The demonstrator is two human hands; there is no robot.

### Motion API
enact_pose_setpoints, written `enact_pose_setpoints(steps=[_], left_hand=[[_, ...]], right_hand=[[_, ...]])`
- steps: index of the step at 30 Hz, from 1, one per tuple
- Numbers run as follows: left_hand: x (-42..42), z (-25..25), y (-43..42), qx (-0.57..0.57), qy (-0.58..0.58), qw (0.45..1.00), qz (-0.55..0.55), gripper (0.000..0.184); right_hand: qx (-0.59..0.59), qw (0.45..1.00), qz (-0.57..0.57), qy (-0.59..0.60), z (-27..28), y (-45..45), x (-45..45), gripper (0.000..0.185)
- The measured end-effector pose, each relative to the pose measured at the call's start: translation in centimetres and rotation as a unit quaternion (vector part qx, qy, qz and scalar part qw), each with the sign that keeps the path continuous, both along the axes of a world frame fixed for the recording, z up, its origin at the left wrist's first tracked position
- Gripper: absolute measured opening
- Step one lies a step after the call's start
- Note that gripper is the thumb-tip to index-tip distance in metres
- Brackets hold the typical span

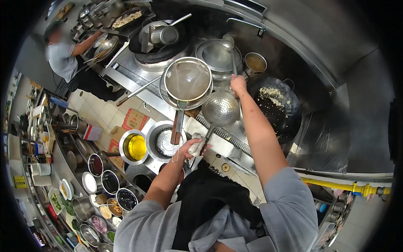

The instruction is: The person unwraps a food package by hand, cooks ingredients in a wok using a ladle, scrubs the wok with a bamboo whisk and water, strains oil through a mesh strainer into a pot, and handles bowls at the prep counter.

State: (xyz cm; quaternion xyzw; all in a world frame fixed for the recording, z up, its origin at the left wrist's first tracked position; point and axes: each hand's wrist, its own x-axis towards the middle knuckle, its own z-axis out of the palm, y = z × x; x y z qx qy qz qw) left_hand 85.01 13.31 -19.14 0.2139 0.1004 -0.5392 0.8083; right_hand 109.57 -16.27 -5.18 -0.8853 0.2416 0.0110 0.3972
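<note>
Chopped pale food lies in a black wok (275, 107) on the right of the stove. My right hand (238, 85) is closed round the handle of a metal ladle (228, 43), whose bowl is over a lidded metal pot (216, 55). Lower down, my left hand (191, 148) grips the cloth-wrapped handle of a perforated skimmer (220, 109). The skimmer's round head is left of the wok, below my right hand. A fine mesh strainer (188, 80) rests over a bowl, its wooden handle pointing toward my left hand.
A pot of yellow oil (134, 147) and a metal pot (164, 142) stand left of my left hand. Sauce and ingredient containers (111, 181) line the lower left. A small pot of brown liquid (255, 63) is behind the wok. Another person (65, 56) works at the upper left.
</note>
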Motion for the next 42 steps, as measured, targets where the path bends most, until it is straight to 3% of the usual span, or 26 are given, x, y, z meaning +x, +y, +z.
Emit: enact_pose_setpoints(steps=[2, 3, 4, 5, 7, 12, 15, 17, 21, 23, 25, 26, 27, 28, 29, 30, 33, 35, 39, 41, 42], left_hand=[[-0.3, -0.9, 0.0, 0.027, 0.001, 1.0, -0.006, 0.047], [-0.3, -1.3, -0.1, 0.053, -0.01, 0.998, -0.012, 0.046], [-0.5, -1.5, -0.2, 0.079, -0.021, 0.996, -0.018, 0.046], [-0.8, -0.6, -0.3, 0.082, -0.021, 0.996, -0.025, 0.046], [-1.5, 2.9, -1.0, 0.208, -0.093, 0.974, -0.001, 0.044], [-2.4, 5.0, -0.1, 0.249, -0.149, 0.957, -0.011, 0.041], [-3.5, 8.9, -0.3, 0.291, -0.173, 0.941, 0.012, 0.038], [-3.8, 12.9, 0.2, 0.336, -0.188, 0.921, -0.06, 0.04], [-5.6, 10.4, 0.2, 0.292, -0.18, 0.939, 0.01, 0.041], [-6.1, 10.3, 0.3, 0.298, -0.194, 0.934, 0.034, 0.043], [-6.5, 10.1, 0.5, 0.295, -0.188, 0.937, 0.018, 0.044], [-6.7, 9.7, 0.5, 0.306, -0.206, 0.929, 0.017, 0.044], [-6.8, 9.5, 0.5, 0.316, -0.224, 0.922, 0.017, 0.044], [-6.9, 9.2, 0.5, 0.316, -0.223, 0.922, 0.02, 0.044], [-7.1, 9.1, 0.5, 0.316, -0.23, 0.92, 0.019, 0.044], [-7.1, 9.1, 0.5, 0.316, -0.238, 0.918, 0.02, 0.044], [-7.3, 9.6, 0.2, 0.328, -0.257, 0.909, 0.029, 0.045], [-7.4, 8.8, 0.1, 0.323, -0.252, 0.911, 0.038, 0.046], [-7.6, 7.7, -0.2, 0.327, -0.234, 0.915, 0.04, 0.05], [-7.3, 7.3, -0.6, 0.326, -0.225, 0.918, 0.03, 0.051], [-7.2, 7.6, -1.0, 0.31, -0.215, 0.925, 0.045, 0.05]], right_hand=[[0.037, 0.999, 0.014, 0.025, -2.0, 0.5, 2.1, 0.042], [0.33, 0.94, 0.005, 0.084, -3.2, 0.2, 3.4, 0.037], [0.592, 0.795, -0.004, 0.134, -4.0, -0.1, 3.8, 0.034], [0.595, 0.793, -0.009, 0.131, -3.0, 0.1, 2.9, 0.034], [0.809, 0.565, -0.077, 0.14, 0.9, 0.7, 0.4, 0.027], [0.843, 0.518, -0.061, 0.13, 4.4, -3.2, -4.1, 0.031], [0.831, 0.536, -0.059, 0.134, 6.9, -6.6, -6.8, 0.032], [0.809, 0.569, -0.06, 0.13, 8.1, -8.8, -8.2, 0.031], [0.688, 0.714, -0.078, 0.102, 10.4, -11.8, -10.4, 0.033], [0.576, 0.805, -0.105, 0.097, 11.7, -12.1, -11.1, 0.033], [0.4, 0.912, -0.059, 0.072, 10.6, -13.6, -10.6, 0.035], [0.306, 0.95, 0.013, 0.055, 9.1, -15.3, -10.1, 0.046], [0.305, 0.951, 0.015, 0.056, 9.1, -15.5, -10.2, 0.046], [0.137, 0.989, 0.041, 0.031, 8.9, -15.6, -10.3, 0.049], [-0.036, 0.997, 0.067, 0.004, 8.9, -15.3, -10.4, 0.052], [-0.084, 0.995, 0.059, 0.015, 10.1, -14.4, -10.8, 0.048], [-0.136, 0.989, 0.044, -0.024, 10.4, -10.6, -9.8, 0.044], [-0.185, 0.978, 0.097, -0.025, 7.9, -9.3, -6.8, 0.044], [-0.084, 0.993, 0.072, 0.034, 3.2, -3.3, -2.1, 0.047], [-0.032, 0.982, 0.123, 0.141, -0.4, -1.5, 2.0, 0.035], [-0.03, 0.983, 0.121, 0.134, -2.0, -1.4, 2.8, 0.035]])
